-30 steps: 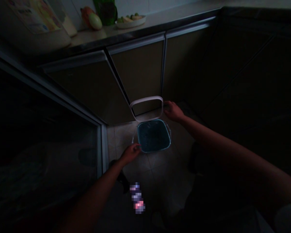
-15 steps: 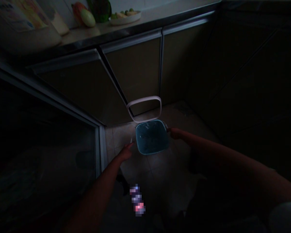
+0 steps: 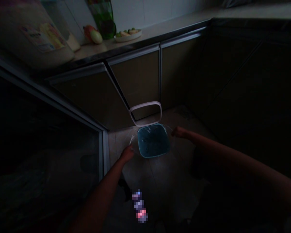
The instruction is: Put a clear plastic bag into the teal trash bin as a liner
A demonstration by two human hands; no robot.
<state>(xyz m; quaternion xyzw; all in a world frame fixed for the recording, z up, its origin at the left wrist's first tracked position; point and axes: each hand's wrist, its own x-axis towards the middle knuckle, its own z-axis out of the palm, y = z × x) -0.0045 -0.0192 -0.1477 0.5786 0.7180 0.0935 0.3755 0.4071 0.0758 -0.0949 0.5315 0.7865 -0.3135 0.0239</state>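
A blue-green bin [image 3: 153,145] stands on the floor, its pale hinged ring [image 3: 145,104] raised at the back. A clear plastic bag [image 3: 149,130] lines it, with thin edges stretching out on both sides. Left of the bin, my left hand [image 3: 127,153] is closed on the bag's edge, and a whitish wisp of film sticks up above the fingers. My right hand [image 3: 178,132] is closed on the bag's edge at the right, a little apart from the rim. The dim light hides the finger details.
Cabinet doors [image 3: 135,77] rise behind the bin under a counter [image 3: 157,34]. On it are a plate of food [image 3: 128,35], a green container [image 3: 103,19], an onion-like item [image 3: 96,37] and a large labelled tub [image 3: 31,38]. A framed glass panel [image 3: 103,152] stands left.
Both hands have drawn slightly outward from the bin, with more bag film showing beside each. The whole view has shifted, so the counter sits lower in the picture.
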